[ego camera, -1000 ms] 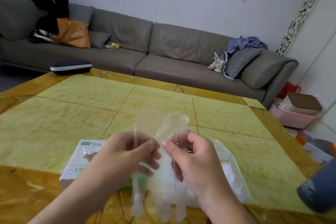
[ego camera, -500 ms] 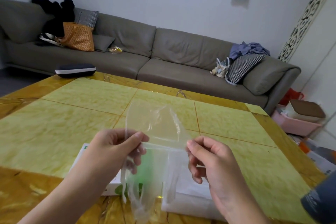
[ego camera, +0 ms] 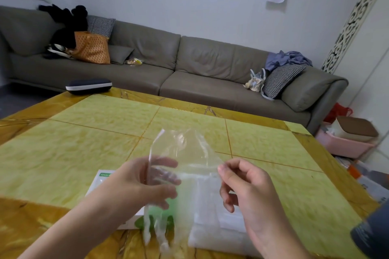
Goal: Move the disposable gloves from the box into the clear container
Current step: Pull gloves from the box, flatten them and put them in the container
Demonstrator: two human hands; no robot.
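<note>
- A clear, thin disposable glove is held up above the table, cuff uppermost and spread wide, its limp fingers dangling down.
- The white-and-green box lies flat behind it.
- The clear container sits just beside the box, filled with whitish gloves.

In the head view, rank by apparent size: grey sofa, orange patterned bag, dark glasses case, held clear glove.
1. Grey leather sofa
2. Clear plastic glove, inflated by nearness to the camera
3. Orange patterned bag and dark oval glasses case look alike
</note>
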